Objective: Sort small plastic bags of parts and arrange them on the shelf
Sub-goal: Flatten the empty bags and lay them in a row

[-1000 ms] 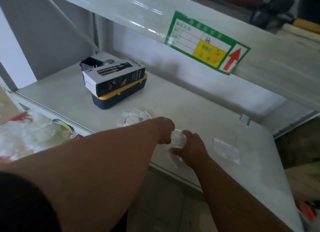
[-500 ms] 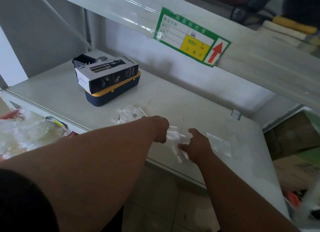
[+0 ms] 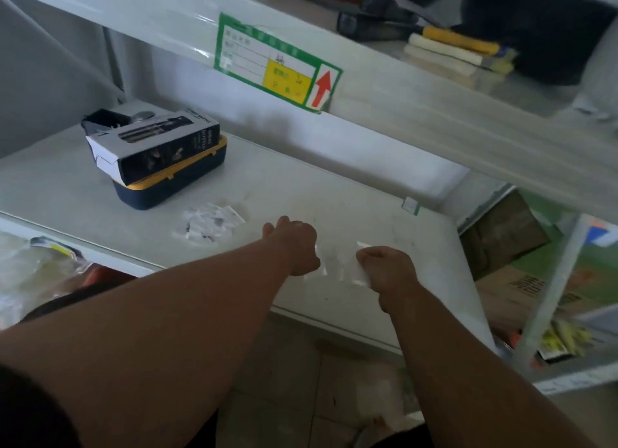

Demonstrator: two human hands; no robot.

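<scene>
Both my hands reach over the white shelf board [image 3: 334, 193] near its front edge. My left hand [image 3: 296, 243] is curled, with a small clear plastic bag [image 3: 319, 262] showing at its right side. My right hand [image 3: 384, 263] is curled too and pinches another small clear bag [image 3: 359, 273]; a white corner sticks out above its knuckles. The two hands are a short gap apart. A loose heap of small clear bags with dark parts [image 3: 210, 225] lies on the shelf to the left of my left hand.
A black-and-white carton [image 3: 157, 146] lies on a navy and yellow case [image 3: 174, 183] at the shelf's back left. A green label with a red arrow [image 3: 277, 69] is stuck on the upper shelf edge. Crumpled plastic [image 3: 30, 273] sits at left; cardboard boxes [image 3: 521, 280] at right.
My hands have moved apart, each with a bag, where earlier they met over one clump. The view has shifted a little, showing more of the upper shelf.
</scene>
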